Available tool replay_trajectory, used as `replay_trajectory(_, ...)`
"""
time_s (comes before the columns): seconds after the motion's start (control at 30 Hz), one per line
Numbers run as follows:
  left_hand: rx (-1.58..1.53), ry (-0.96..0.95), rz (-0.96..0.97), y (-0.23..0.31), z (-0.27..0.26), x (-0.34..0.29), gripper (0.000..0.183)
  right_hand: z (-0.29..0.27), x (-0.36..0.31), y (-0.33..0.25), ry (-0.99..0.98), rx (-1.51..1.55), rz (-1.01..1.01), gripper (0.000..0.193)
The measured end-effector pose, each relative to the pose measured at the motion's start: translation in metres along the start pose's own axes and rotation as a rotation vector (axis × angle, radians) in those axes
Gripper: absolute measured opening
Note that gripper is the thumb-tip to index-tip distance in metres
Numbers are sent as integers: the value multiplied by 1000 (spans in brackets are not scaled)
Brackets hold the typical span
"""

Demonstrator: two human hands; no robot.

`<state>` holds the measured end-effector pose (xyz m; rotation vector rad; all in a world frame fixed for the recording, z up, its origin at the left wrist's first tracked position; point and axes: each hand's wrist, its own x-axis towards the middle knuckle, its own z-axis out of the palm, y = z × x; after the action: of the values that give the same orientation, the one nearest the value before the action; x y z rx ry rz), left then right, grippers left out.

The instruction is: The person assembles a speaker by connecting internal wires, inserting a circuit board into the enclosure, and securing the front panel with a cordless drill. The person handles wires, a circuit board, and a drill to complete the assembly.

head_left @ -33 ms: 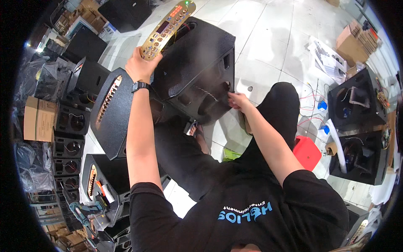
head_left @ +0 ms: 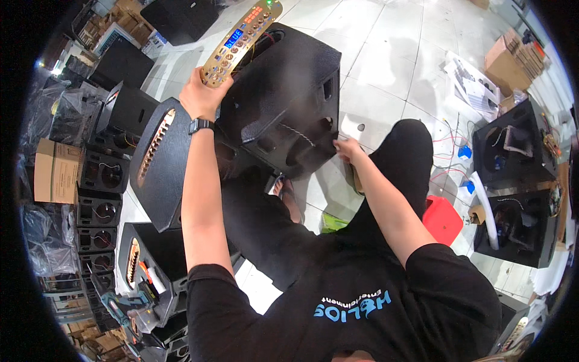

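Note:
My left hand is closed on the lower end of a gold control panel. The panel is long and curved, with rows of knobs, a glowing blue display, lit orange buttons and a green light. Wires run from behind it into the top opening of a black speaker cabinet. That cabinet stands tilted before me, with round cutouts and a twisted cable on its near face. At the cabinet's lower right edge is my right hand, its fingers bent around the edge and partly hidden.
Beside my left arm stands another black cabinet with a gold panel. A cordless drill lies at lower left. To the right are a red plastic stool, loose red wires, open cabinets and a cardboard box.
The panel's display has gone from dark to lit blue. The cabinet has shifted slightly to the right, and my right hand has moved with it. My left hand stays on the panel.

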<state>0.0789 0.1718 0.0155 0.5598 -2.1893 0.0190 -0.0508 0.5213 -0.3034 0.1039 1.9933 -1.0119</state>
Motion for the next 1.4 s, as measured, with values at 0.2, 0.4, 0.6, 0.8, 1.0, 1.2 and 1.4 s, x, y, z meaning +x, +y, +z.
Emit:
replay_trajectory(0.2,-53,18,70,-60,1,-2,67,73,33,17,384,-981,-471,40)
replay_trajectory(0.4,-160,-22,82,-67,7,-4,72,120,97,-7,311,-1259,-772,43)
replay_trajectory(0.6,-189,-53,87,-66,4,-15,70,142,132,-5,480,-1442,-1146,44)
replay_trajectory(0.8,-277,-61,139,-34,17,13,67,96,195,36,205,-926,-1113,44)
replay_trajectory(1.0,-213,-93,169,-60,5,-12,70,77,96,12,27,-1603,-1012,21)
replay_trajectory(1.2,-242,-99,214,-49,18,-10,67,-11,24,-16,-33,-1664,-1077,20)
replay_trajectory(1.4,-266,-97,171,-55,18,-22,72,-93,-106,-91,-208,-1675,-1311,17)
